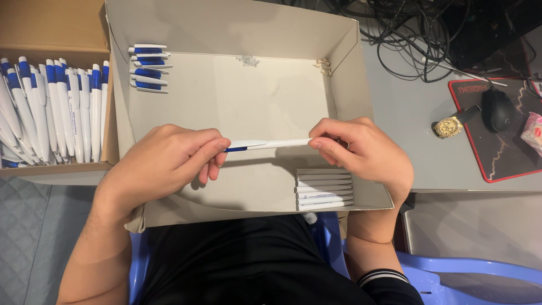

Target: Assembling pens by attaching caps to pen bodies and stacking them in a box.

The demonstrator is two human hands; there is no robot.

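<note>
Pen (270, 144), white with a blue end: held level over the open middle of a shallow cardboard tray (237, 101), one end in each hand. Left hand (164, 161): fingers curled, thumb and forefinger pinched on the blue end. Right hand (361, 149): fingertips pinched on the white end. Row of blue-and-white pens (148, 69): lying flat in the tray's far left corner. Stack of white pen barrels (324, 190): lying flat in the near right corner, just below the right hand. Brown box (53, 90): left of the tray, packed with more blue-and-white pens (56, 113). Grey desk (406, 124) on the right: gold wristwatch (450, 126), black mouse (498, 108) on a red-edged mat (497, 164), tangled black cables (406, 28).
</note>
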